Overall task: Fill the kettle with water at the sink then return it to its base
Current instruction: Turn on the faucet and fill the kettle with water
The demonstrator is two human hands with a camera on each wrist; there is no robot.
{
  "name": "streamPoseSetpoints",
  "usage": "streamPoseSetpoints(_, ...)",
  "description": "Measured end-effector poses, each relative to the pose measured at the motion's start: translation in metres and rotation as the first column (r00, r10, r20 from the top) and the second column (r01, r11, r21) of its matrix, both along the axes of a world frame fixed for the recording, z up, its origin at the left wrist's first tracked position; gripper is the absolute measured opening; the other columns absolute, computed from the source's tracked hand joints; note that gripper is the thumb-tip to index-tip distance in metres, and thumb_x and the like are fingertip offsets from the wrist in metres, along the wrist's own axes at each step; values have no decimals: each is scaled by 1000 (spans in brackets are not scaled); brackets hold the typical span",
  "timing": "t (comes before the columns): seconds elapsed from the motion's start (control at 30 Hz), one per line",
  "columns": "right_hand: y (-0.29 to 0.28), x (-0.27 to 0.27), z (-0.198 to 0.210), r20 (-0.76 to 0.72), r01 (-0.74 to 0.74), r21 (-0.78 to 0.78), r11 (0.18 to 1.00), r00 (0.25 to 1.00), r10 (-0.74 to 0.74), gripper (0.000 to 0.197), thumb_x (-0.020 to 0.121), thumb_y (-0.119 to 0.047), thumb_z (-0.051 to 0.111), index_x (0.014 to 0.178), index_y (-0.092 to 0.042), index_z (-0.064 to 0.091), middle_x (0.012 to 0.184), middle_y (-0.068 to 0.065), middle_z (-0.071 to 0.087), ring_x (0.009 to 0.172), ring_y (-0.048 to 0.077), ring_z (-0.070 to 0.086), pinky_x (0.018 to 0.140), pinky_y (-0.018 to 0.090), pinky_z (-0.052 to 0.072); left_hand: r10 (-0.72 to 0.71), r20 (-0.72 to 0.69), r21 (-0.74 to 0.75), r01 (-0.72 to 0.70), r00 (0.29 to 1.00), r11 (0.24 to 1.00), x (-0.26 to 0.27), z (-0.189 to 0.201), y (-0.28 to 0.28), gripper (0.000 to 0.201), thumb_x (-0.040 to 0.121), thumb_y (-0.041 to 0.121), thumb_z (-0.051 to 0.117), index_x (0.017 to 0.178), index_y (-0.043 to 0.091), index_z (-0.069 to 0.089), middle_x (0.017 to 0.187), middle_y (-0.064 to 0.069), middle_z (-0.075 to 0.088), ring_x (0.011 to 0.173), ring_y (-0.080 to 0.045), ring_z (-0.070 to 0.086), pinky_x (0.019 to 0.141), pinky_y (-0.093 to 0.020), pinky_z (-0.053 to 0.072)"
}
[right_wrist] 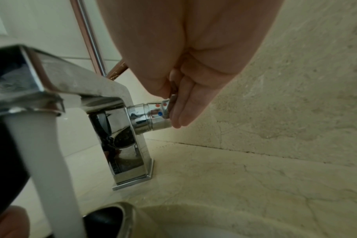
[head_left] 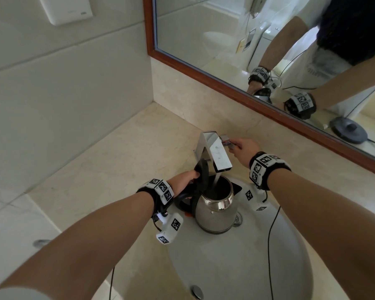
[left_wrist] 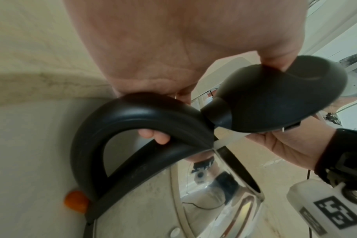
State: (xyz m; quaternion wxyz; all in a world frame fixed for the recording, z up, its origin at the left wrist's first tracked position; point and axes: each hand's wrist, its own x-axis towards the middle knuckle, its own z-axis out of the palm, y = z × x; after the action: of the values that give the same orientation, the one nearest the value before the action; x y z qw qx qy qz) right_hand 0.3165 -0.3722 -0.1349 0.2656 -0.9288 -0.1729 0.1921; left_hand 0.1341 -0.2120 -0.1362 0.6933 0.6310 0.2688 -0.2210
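Note:
A steel kettle (head_left: 216,213) stands in the sink (head_left: 236,267) under the chrome faucet (head_left: 214,150), its black lid (left_wrist: 275,96) tipped open. A white stream of water (head_left: 215,180) runs from the spout into the kettle's mouth. My left hand (head_left: 184,180) grips the black handle (left_wrist: 132,112), with the thumb pressed on the raised lid. My right hand (head_left: 245,148) pinches the small lever on the faucet knob (right_wrist: 151,116), which has red and blue dots. The round dark kettle base (head_left: 348,131) shows only as a reflection in the mirror.
A wood-framed mirror (head_left: 268,50) rises behind the beige stone counter (head_left: 117,159), and a tiled wall closes the left side. The sink drain (head_left: 238,219) lies just right of the kettle. Thin black cables hang from both wrists over the basin.

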Motion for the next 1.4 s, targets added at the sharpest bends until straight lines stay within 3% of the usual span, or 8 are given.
streamPoseSetpoints(0.33,0,-3,2,-8,14,20,1000,1000,-13,31,97,-18,48,121,-16,67,110,20,73,106,38,68,94,55,54,-9,3,22,9,1000,1000,0,3,-1,34,96,32,38,80,10,58,74,-8,61,65,-17,58,59,-23,46)
streamPoseSetpoints(0.73,1,-7,10,14,5,-35,999,1000,-4,33,98,-19,48,127,-19,65,110,15,73,103,34,68,94,50,54,-30,29,3,30,999,1000,0,1,0,36,96,31,36,79,11,59,72,-8,62,63,-17,60,58,-23,50)
streamPoseSetpoints(1.2,2,-6,6,5,17,-14,1000,1000,-17,32,98,-20,48,124,-19,66,110,15,73,104,34,69,92,52,55,-12,27,-5,12,1000,1000,-2,0,-2,34,95,32,37,81,11,59,75,-9,62,66,-19,60,64,-26,49)
streamPoseSetpoints(1.4,1,-6,7,13,11,-20,1000,1000,-11,34,98,-21,47,126,-19,65,108,16,74,102,34,69,91,52,56,-6,46,13,6,999,1000,-3,1,-2,35,96,31,37,77,12,59,69,-7,62,60,-17,60,55,-22,49)
